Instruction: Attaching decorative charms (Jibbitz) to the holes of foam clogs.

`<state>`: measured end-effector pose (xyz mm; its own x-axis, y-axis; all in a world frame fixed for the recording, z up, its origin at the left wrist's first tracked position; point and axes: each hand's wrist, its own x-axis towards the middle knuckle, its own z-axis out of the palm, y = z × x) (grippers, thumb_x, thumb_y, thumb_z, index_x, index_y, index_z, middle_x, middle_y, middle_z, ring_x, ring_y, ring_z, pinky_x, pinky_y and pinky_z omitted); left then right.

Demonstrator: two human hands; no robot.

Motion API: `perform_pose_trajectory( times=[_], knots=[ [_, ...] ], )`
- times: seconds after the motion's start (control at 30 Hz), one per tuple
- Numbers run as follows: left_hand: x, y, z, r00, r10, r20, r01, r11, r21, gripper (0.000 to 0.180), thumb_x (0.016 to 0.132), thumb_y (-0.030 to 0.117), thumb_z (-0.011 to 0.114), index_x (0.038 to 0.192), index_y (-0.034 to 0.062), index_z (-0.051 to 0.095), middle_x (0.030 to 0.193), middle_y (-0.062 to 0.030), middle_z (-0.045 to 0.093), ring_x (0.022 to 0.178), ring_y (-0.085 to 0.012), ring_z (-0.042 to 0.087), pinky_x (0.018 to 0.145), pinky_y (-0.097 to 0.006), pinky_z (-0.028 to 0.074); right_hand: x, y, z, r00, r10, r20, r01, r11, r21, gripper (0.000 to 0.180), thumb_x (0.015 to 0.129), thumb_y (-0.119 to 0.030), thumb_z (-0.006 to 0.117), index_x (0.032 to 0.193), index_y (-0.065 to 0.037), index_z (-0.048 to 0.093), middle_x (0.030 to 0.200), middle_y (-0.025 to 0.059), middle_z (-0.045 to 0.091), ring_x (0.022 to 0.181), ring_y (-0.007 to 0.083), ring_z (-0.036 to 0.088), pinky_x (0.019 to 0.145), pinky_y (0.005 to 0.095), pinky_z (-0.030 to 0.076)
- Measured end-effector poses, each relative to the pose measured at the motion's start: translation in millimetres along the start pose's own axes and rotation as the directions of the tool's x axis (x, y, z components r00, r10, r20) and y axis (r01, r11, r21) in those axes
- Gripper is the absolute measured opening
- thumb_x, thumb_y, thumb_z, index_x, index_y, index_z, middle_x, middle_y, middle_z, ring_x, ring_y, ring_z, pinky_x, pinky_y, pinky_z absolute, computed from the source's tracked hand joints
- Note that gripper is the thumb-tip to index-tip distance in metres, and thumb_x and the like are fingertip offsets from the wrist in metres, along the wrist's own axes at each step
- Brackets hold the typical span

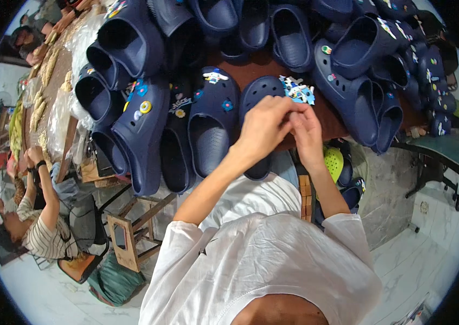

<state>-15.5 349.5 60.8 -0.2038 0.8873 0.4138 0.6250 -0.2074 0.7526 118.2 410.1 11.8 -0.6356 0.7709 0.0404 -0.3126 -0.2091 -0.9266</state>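
My left hand [266, 123] and my right hand [306, 131] meet with fingertips pinched close together. Whatever lies between them is too small or hidden to make out. Under my left hand lies a navy clog [258, 88] with bare holes in its toe, partly covered by the hand. Just beyond my fingers is a small pile of blue, white and yellow shoe charms [297, 90]. To the left stands another navy clog [212, 122] with a white character charm and blue flower charms on it.
Navy clogs [141, 108] crowd the brown table [245, 69], many decorated and some stacked. More clogs [357, 86] stand to the right. A lime green clog [334, 164] shows below the table edge. At left, a seated person in stripes [50, 227] works beside a wooden stool [132, 233].
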Motion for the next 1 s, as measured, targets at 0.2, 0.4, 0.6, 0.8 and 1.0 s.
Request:
perform_pose_trajectory(
  times=[0.2, 0.4, 0.6, 0.8, 1.0],
  knots=[
    [-7.6, -5.0, 5.9, 0.998, -0.050, 0.043, 0.052, 0.998, -0.040, 0.037, 0.077, 0.005, 0.074, 0.113, 0.0061, 0.064, 0.095, -0.0122, 0.062, 0.090, -0.0315, 0.062, 0.077, -0.039, 0.050, 8.2, -2.6, -22.0, 0.993, 0.116, 0.015, -0.116, 0.993, -0.003, 0.021, 0.102, -0.012, 0.054, 0.119, -0.001, 0.057, 0.110, 0.0048, 0.063, 0.098, 0.0092, 0.060, 0.083, 0.0247, 0.050],
    [-41.3, -11.5, -36.7, 0.968, -0.084, -0.237, 0.091, 0.996, 0.019, 0.026, 0.085, 0.002, 0.070, 0.111, 0.0027, 0.068, 0.102, -0.0117, 0.067, 0.090, -0.0208, 0.066, 0.074, -0.029, 0.053, 39.4, 14.3, -60.4, 0.961, -0.272, -0.050, 0.088, 0.471, -0.878, 0.015, 0.096, -0.010, 0.059, 0.108, -0.002, 0.065, 0.098, 0.0084, 0.064, 0.078, 0.0193, 0.063, 0.070, 0.0283, 0.051],
    [-101.2, -34.0, -52.9, 0.826, -0.366, -0.429, 0.382, 0.923, -0.052, 0.013, 0.086, 0.003, 0.070, 0.099, 0.0019, 0.066, 0.092, -0.0089, 0.062, 0.076, -0.0173, 0.063, 0.066, -0.027, 0.051, 33.5, 23.8, -67.3, 0.948, -0.318, 0.015, 0.122, 0.319, -0.940, 0.021, 0.093, -0.014, 0.063, 0.112, -0.006, 0.065, 0.108, 0.0127, 0.060, 0.099, 0.0314, 0.057, 0.085, 0.0400, 0.045],
    [-115.5, -65.5, -33.1, 0.683, -0.675, -0.279, 0.465, 0.696, -0.548, 0.040, 0.093, 0.018, 0.069, 0.123, -0.0015, 0.052, 0.116, -0.0106, 0.059, 0.100, -0.0155, 0.059, 0.087, -0.029, 0.049, -4.8, 11.0, -21.4, 0.987, -0.159, 0.033, 0.108, 0.491, -0.864, 0.049, 0.089, -0.025, 0.068, 0.128, 0.000, 0.053, 0.115, 0.0173, 0.054, 0.104, 0.0325, 0.055, 0.087, 0.0421, 0.046],
    [-76.3, -61.6, -36.8, 0.635, -0.740, -0.224, 0.440, 0.584, -0.682, 0.039, 0.094, 0.023, 0.066, 0.124, 0.0008, 0.054, 0.106, -0.0042, 0.061, 0.091, -0.0101, 0.053, 0.079, -0.026, 0.044, -36.8, 28.7, 1.1, 0.997, 0.059, 0.045, 0.005, 0.549, -0.836, 0.074, 0.088, -0.030, 0.068, 0.142, 0.004, 0.033, 0.118, 0.0233, 0.049, 0.097, 0.0351, 0.057, 0.085, 0.0431, 0.047]
  ],
)
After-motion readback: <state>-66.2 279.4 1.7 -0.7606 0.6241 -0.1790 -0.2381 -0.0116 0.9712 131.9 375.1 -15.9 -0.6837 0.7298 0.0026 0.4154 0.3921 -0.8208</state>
